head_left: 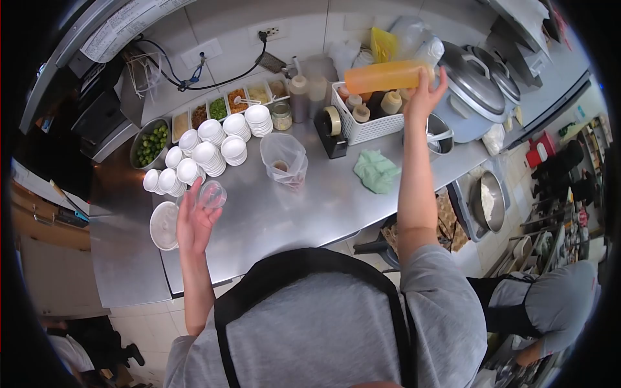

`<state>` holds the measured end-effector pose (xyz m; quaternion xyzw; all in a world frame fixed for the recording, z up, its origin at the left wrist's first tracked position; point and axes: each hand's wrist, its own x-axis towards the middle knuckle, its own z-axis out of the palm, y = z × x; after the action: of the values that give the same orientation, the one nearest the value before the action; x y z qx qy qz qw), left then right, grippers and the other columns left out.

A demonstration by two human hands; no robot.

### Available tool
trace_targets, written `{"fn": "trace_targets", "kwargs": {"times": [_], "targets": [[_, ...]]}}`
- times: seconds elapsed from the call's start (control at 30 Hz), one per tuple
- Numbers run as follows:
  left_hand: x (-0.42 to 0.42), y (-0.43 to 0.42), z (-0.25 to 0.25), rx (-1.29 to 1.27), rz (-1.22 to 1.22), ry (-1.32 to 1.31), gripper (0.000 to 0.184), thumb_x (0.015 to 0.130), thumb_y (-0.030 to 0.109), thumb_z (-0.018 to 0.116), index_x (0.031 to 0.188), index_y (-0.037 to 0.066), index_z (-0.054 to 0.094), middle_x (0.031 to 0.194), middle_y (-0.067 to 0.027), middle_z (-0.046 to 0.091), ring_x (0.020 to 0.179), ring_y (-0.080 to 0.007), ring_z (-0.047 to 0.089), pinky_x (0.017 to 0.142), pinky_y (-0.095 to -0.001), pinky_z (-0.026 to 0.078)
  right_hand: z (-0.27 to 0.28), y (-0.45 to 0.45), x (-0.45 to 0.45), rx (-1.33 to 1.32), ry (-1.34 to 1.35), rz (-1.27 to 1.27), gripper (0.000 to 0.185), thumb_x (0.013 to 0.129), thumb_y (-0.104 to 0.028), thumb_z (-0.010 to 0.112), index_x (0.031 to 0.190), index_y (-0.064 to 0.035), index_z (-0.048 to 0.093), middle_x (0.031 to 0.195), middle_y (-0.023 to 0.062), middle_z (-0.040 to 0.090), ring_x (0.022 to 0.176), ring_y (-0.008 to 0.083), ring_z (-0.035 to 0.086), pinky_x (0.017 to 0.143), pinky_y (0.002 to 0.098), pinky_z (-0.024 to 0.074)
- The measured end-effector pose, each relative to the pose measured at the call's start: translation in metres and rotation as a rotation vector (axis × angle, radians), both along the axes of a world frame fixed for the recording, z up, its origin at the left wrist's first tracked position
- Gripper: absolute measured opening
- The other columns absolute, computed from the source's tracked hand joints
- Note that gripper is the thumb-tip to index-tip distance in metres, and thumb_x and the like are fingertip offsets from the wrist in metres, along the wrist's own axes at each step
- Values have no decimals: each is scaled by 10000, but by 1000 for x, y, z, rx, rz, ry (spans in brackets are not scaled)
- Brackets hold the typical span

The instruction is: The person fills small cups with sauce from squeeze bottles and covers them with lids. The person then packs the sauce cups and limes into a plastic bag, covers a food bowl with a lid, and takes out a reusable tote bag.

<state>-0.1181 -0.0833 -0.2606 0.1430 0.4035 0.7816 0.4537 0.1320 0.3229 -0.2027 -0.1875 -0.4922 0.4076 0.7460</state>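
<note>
Your right hand grips an orange bottle above the basket near the bench's back edge; your left hand holds a clear cup beside stacked white cups; the sheet's print is unreadable.

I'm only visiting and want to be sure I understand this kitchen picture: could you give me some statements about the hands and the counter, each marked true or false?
1. The right hand holds a yellow-orange bottle. True.
2. The left hand is empty. False: the left hand has a clear plastic cup in its fingers.
3. The small white dishes stand in several stacks. True.
4. The bowl of green produce is right of the white basket. False: the bowl of green produce stands to the left of the white basket.
5. A green cloth lies on the metal counter. True.
</note>
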Motion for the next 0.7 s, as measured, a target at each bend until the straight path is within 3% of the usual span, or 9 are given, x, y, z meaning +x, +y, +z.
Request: {"fn": "trace_targets", "kwargs": {"times": [0.03, 0.1, 0.17, 0.37, 0.6, 0.67, 0.7], "targets": [[1, 1, 0, 12, -17, 6, 516, 906, 360, 398, 1313, 60, 293, 1162, -154, 488, 977, -242, 556, 750, -318, 508, -12, -1, 0, -252, 301, 144, 430, 846, -141, 538, 1224, -33, 363, 1080, 151, 476, 963, 243, 533, 739, 309, 498], [1, 1, 1, 23, -41, 8, 518, 906, 361, 398, 1312, 57, 296, 1169, -156, 486, 983, -240, 552, 755, -316, 507, -40, -6, 1, -371, 421, 147, 352, 861, -158, 487, 1176, -29, 396, 1066, 156, 489, 954, 255, 533, 765, 367, 508], [0, 0, 1, 1, -43, 17, 526, 905, 364, 398, 1305, 37, 301, 1181, -168, 476, 1006, -239, 539, 784, -312, 495, -70, -9, 6, -705, 775, 554, 284, 869, -166, 427, 1106, -12, 451, 1057, 151, 502, 949, 273, 529, 793, 421, 500], [-1, -4, -5, 31, -94, -52, 538, 913, 335, 392, 1294, -31, 284, 1276, -233, 362, 1132, -292, 448, 871, -307, 457, -121, -16, 26, -941, 886, 577, 231, 863, -160, 405, 973, 6, 521, 1032, 130, 517, 960, 285, 520, 824, 436, 484], [9, 2, -1, 23, -101, -75, 545, 918, 339, 373, 1286, -51, 277, 1244, -270, 391, 1135, -326, 448, 890, -323, 441, -98, -63, 31, -821, 799, 516, 249, 877, -178, 400, 1059, -21, 466, 1084, 134, 487, 940, 275, 534, 827, 420, 484], [11, 2, -6, 40, -202, -73, 540, 918, 329, 374, 1288, -51, 276, 1248, -266, 392, 1132, -325, 451, 904, -326, 431, -87, -96, 28, -552, 371, 196, 329, 861, -147, 473, 1162, -28, 412, 1135, 131, 461, 953, 255, 537, 811, 391, 484], [13, 3, -7, 28, -195, -73, 540, 918, 329, 374, 1288, -51, 276, 1248, -266, 392, 1132, -325, 451, 904, -326, 431, -93, -106, 26, -565, 372, 200, 329, 861, -147, 473, 1162, -28, 412, 1135, 131, 461, 953, 255, 537, 811, 391, 484]]}}
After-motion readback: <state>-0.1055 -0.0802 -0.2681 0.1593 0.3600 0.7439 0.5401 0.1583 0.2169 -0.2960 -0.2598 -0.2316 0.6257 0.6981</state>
